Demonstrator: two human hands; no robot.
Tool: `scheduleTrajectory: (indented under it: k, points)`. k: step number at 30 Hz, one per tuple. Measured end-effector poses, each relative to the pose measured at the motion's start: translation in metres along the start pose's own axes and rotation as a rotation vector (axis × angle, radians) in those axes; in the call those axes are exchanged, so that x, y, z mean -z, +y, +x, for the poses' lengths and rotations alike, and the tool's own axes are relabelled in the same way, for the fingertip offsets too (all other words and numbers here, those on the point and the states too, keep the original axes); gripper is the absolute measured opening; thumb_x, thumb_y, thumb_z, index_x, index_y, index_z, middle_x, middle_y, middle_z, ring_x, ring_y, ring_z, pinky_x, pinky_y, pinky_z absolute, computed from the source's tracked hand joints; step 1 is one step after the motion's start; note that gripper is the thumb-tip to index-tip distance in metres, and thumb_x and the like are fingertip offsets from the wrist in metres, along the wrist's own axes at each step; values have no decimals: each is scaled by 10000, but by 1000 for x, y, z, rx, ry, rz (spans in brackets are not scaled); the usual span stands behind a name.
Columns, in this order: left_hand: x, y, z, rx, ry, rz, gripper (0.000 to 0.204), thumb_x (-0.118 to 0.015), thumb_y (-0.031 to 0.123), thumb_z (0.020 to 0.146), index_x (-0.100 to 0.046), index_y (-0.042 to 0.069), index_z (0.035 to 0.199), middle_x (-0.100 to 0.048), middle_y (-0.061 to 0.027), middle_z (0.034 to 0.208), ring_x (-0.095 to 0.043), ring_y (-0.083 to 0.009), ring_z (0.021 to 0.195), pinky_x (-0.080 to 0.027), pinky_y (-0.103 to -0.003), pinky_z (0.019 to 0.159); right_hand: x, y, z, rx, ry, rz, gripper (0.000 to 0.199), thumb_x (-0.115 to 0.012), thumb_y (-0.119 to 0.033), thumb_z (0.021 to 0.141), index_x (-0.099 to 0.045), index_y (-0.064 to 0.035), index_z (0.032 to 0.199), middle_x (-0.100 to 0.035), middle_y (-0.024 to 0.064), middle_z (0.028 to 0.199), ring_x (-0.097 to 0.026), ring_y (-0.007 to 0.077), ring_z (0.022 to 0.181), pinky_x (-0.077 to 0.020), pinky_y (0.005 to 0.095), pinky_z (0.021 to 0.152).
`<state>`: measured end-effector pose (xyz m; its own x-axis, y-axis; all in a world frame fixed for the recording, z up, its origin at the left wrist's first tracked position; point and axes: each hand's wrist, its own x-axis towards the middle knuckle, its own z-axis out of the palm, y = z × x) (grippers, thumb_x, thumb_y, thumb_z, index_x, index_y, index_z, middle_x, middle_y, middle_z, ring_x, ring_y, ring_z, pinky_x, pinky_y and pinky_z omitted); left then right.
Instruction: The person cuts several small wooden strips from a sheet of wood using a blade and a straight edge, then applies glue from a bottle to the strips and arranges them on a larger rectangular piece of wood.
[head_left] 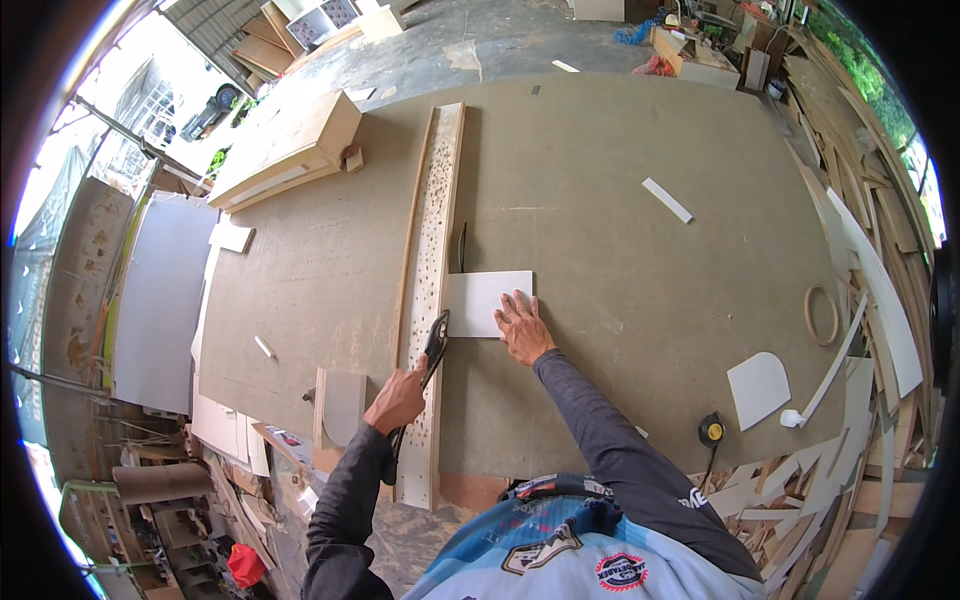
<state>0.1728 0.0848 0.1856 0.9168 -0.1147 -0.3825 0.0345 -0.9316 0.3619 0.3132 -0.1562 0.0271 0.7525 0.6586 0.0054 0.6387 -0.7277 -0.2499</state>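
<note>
My right hand point(522, 328) lies flat on a small white rectangular panel point(472, 300), fingers spread across its right part. The panel's left edge meets a long narrow board point(432, 210) with a pale, pitted face and raised wooden edges, running away from me. My left hand point(397, 400) is closed around a long black hand tool point(437, 338) whose curved, loop-like end sits over the board's right edge, by the panel's lower left corner. Its exact kind cannot be made out, and my fingers hide part of it. Beyond the panel, a thin black strip point(462, 248) rests beside the board.
The large brown worktable point(620, 260) carries a wooden box point(290, 150) at the far left. On its right lie a white strip point(667, 200), a rounded white piece point(758, 390), a tape measure point(711, 430) and a ring-shaped roll point(822, 315). Wood offcuts point(800, 490) crowd the right edge.
</note>
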Motion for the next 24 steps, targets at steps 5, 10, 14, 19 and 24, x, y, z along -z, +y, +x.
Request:
scheduleTrajectory:
  k: [5,10,14,19,24]
  points:
    - [9,-2,13,18,-16,-28,765,-522,-40,721,-390,-157,1466,-612,-316,793,-632,-467,745,-500,-514,734,-4,7,7,-1,50,-5,534,-613,-274,964,-535,-87,1458,-376,157,1606,-281,397,1513,-260,627,1209]
    - [23,8,28,72,-58,-58,767,-508,-41,705,-403,-165,1455,-615,-310,774,-646,-443,748,-510,-502,731,-1,14,20,-2,59,18,527,-622,-271,961,-542,-86,1448,-382,156,1603,-273,395,1516,-261,624,1209]
    - [30,7,47,75,-46,-44,763,-505,-40,693,-415,-178,1438,-613,-303,747,-644,-431,700,-516,-494,712,-2,26,36,-7,67,8,548,-644,-280,951,-539,-93,1455,-384,151,1602,-269,392,1518,-259,620,1212]
    - [40,4,69,54,-37,-37,746,-516,-30,707,-423,-180,1431,-613,-284,708,-669,-387,647,-546,-457,644,4,38,56,-15,57,-24,561,-649,-304,948,-536,-109,1463,-384,140,1606,-269,384,1521,-261,614,1211]
    - [54,11,92,81,-38,-63,625,-470,-33,839,-455,-94,1461,-645,-249,680,-673,-301,498,-582,-423,557,8,54,77,-24,67,-41,565,-644,-314,950,-534,-116,1467,-381,133,1610,-271,376,1521,-263,611,1211]
